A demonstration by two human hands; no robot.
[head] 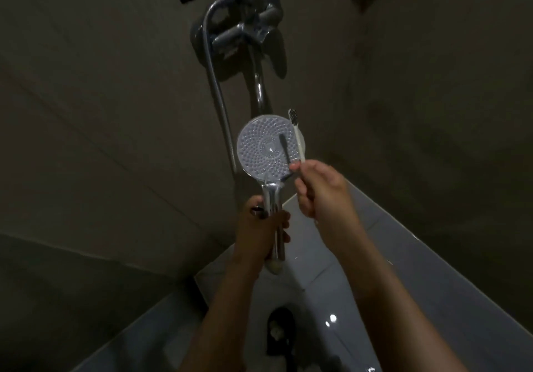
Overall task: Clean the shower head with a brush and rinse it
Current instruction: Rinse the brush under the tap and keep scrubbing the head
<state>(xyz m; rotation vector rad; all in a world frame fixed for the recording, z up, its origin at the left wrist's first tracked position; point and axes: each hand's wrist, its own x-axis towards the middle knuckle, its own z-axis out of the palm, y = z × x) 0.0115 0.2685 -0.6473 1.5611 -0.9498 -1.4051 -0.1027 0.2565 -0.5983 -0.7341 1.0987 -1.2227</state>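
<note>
Below the tap (245,32), the right hand (320,191) pinches the brush (297,137) by its handle, its bristles standing past the upper right rim of the shower head (264,148). Farther below the tap, the left hand (259,230) grips the head's chrome handle, its face toward the camera.

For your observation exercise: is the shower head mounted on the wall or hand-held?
Hand-held: the left hand grips the shower head by its handle, clear of the wall.
</note>
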